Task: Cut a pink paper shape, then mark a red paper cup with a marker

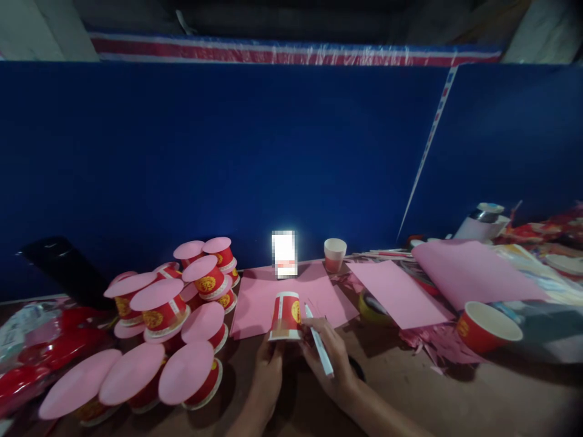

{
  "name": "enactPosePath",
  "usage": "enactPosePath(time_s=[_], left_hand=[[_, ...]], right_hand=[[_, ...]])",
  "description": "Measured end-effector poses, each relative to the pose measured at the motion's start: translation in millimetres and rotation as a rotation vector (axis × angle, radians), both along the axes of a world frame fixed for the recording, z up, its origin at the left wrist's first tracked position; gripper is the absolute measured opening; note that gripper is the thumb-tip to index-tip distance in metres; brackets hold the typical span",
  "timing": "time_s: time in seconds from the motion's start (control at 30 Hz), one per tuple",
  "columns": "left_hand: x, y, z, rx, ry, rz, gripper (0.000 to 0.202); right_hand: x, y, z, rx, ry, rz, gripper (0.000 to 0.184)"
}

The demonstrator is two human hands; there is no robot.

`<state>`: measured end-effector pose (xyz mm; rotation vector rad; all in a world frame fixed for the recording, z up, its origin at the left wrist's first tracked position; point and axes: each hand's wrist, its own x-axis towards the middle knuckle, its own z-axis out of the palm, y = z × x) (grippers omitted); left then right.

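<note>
A red paper cup [285,311] with a gold emblem and white bands is held upside down or tilted over a pink paper sheet [255,303]. My left hand [269,364] is closed on the cup's near left edge; its fingertips are partly hidden. A white pen [321,349] lies slantwise in my right hand [336,355], whose fingers are closed around it beside the cup. Whether those fingers also touch the cup I cannot tell. Behind the cup stands a bright, blurred-out panel [284,250].
Several red cups topped with pink paper discs [186,371] stand stacked at left. A pale cup [334,254] stands behind, right of the panel. Pink sheets [401,294], pink scraps [437,347], a tape roll [371,308] and a red cup [487,328] lie rightward. A blue wall [228,152] closes the back.
</note>
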<state>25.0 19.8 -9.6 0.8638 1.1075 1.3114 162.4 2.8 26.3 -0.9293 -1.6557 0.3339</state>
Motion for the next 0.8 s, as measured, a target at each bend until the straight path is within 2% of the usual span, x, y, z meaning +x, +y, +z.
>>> enactPosePath(time_s=[0.17, 0.5, 0.67, 0.8], left_hand=[[-0.8, 1.5, -4.4, -0.007, -0.021, 0.008, 0.047], [-2.9, 0.3, -5.9, -0.009, 0.002, -0.029, 0.039], [-2.1, 2.2, -6.1, -0.062, -0.015, -0.009, 0.043], [-2.6, 3.1, -5.3, -0.087, -0.062, -0.014, 0.048]], right_hand=[[0.9, 3.9, -5.7, -0.002, -0.017, -0.009, 0.026], [-0.1, 1.6, -1.3, 0.016, -0.008, -0.022, 0.027], [-1.3, 0.7, 2.4, 0.008, -0.013, -0.033, 0.024], [-0.9, 3.4, -2.7, 0.019, -0.018, -0.025, 0.026]])
